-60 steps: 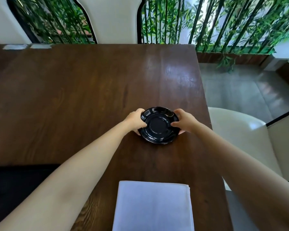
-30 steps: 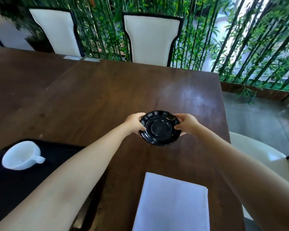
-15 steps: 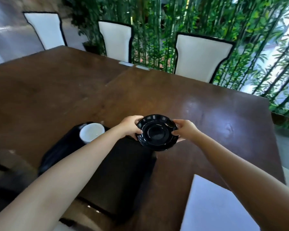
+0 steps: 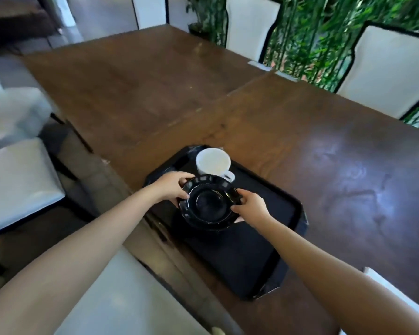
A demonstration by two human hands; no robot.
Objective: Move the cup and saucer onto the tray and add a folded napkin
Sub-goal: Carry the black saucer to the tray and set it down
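Observation:
A glossy black saucer [image 4: 209,204] hangs just above the black tray [image 4: 286,213], held at its rim from both sides. My left hand [image 4: 172,187] grips its left edge and my right hand [image 4: 250,206] grips its right edge. A white cup [image 4: 213,162] stands upright on the tray's far end, directly behind the saucer, its handle pointing right. A sliver of the white napkin [image 4: 394,296] shows on the table at the lower right, mostly hidden by my right forearm.
The tray lies at the near edge of a long dark wooden table [image 4: 252,112]. White-cushioned chairs [image 4: 17,180] stand at the near left and along the far side [image 4: 390,66]. Bamboo plants [image 4: 312,44] fill the background.
Both hands carried the saucer leftward from the bare table to above the tray, close behind which the cup stands. The view swung left, so the napkin slid to the right edge.

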